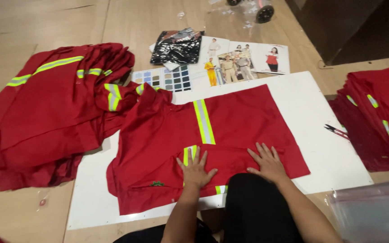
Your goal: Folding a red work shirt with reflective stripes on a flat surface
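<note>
Left hand (196,169) and right hand (268,163) press flat on red shirt (230,126), fingers spread open, gripping nothing; white board (325,157) beneath.

We see a red work shirt (230,130) spread flat on a white board (311,112), folded into a rough rectangle with its collar end toward the left. A yellow-and-grey reflective stripe runs across its middle, shorter stripe pieces show at the near edge, and a small dark emblem sits near the lower left.
</note>
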